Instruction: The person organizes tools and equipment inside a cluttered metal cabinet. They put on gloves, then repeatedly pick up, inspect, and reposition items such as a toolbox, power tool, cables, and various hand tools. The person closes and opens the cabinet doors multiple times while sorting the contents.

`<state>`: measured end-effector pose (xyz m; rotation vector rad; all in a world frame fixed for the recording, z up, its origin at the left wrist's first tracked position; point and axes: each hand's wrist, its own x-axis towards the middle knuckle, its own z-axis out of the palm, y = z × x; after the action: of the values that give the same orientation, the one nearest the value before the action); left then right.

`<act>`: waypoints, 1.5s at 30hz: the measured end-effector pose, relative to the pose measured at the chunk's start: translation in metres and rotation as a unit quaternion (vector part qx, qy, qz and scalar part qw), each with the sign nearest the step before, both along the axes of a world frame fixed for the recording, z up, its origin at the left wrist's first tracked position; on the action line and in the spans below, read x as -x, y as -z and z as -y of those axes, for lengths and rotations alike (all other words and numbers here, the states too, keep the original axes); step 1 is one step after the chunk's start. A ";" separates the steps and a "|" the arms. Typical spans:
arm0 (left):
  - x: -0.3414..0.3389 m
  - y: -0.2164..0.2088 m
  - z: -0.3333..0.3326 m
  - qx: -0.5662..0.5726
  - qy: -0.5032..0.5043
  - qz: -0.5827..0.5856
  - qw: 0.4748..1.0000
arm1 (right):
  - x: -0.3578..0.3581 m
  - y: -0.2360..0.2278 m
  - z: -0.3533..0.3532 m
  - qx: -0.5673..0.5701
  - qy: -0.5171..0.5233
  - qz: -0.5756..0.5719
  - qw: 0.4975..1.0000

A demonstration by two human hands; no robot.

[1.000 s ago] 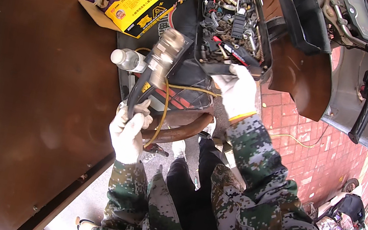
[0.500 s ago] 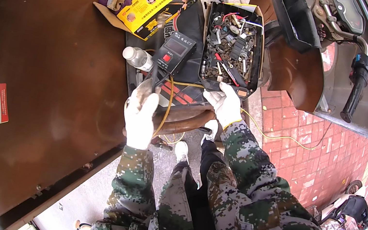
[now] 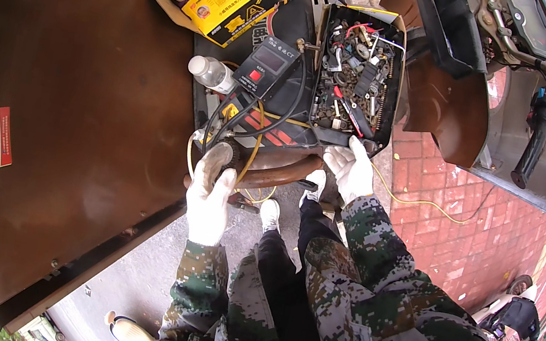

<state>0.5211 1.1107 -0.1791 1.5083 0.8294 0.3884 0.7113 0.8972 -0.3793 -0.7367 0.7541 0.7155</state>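
The left hand (image 3: 210,196) is curled around a dark, rounded piece (image 3: 231,154), just off the near edge of the black surface (image 3: 303,22). The tester (image 3: 265,67) rests there, set down, its black cable (image 3: 301,88) loosely looped and not tidied. The right hand (image 3: 350,169) is at the near edge of the parts tray (image 3: 318,69); whether it grips, I cannot tell. The work looks unfinished, with the piece not put down.

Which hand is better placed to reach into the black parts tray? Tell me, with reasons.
Probably the right hand: it is at the near edge of the black parts tray; the left hand is farther away.
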 end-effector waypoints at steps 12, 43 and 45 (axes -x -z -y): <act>-0.058 0.066 0.040 0.026 -0.011 -0.019 0.999 | -0.036 0.070 0.028 -0.027 -0.102 -0.017 0.994; 1.198 -0.144 0.090 0.024 -0.279 0.053 0.958 | 1.079 -0.158 -0.083 0.123 -0.688 0.372 0.611; 1.275 -0.143 0.068 0.023 -0.329 0.070 0.941 | 1.143 -0.170 -0.134 0.114 -0.703 0.417 0.564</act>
<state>-0.7540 1.0427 -0.0358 1.1096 1.2104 0.9493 -0.4316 1.0314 -0.2093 -1.7625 -0.8910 1.4951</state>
